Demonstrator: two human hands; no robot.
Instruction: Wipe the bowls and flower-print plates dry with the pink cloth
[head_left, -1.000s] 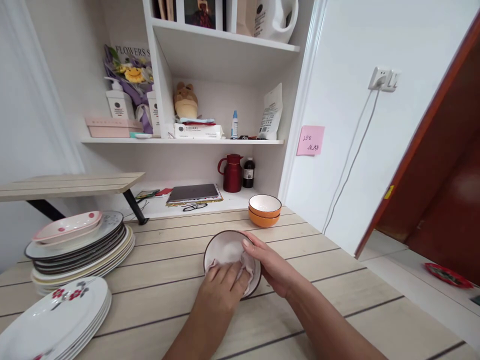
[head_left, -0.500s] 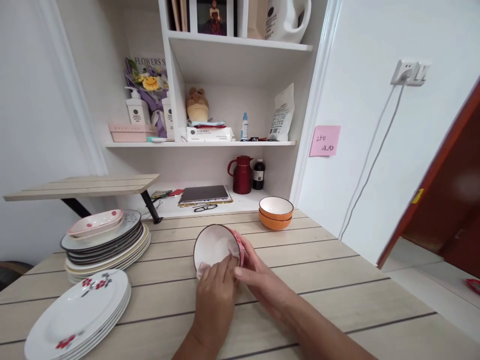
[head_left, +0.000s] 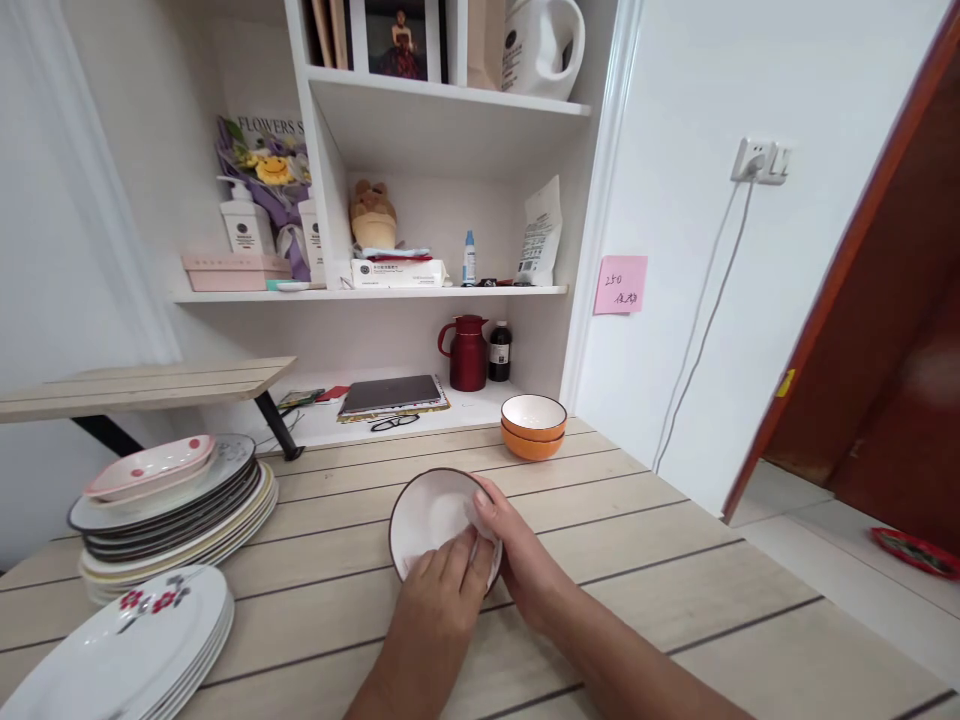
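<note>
A white bowl [head_left: 424,512] with a dark rim is tilted, its inside facing me, above the front middle of the table. Around its right side is my right hand [head_left: 525,555], closed on it with the thumb over the rim. My left hand [head_left: 442,595] reaches inside, fingers together, pressing a thin pale cloth [head_left: 480,522] against the inner wall. Most of the cloth is hidden under those fingers. Beyond the bowl, two orange bowls [head_left: 533,445] with white insides are stacked one in the other.
White plates with red flowers [head_left: 112,640] are piled at the front left. Behind them stands a taller plate stack [head_left: 176,530], topped by oval pink-spotted dishes [head_left: 154,467]. A small raised wooden shelf [head_left: 150,385], a laptop [head_left: 390,392], glasses [head_left: 395,423] and a red jug [head_left: 468,355] are farther back.
The bowl has turned to face me more. My right thumb has moved over its rim, and my left fingers have shifted inside it. My view has swung slightly right.
</note>
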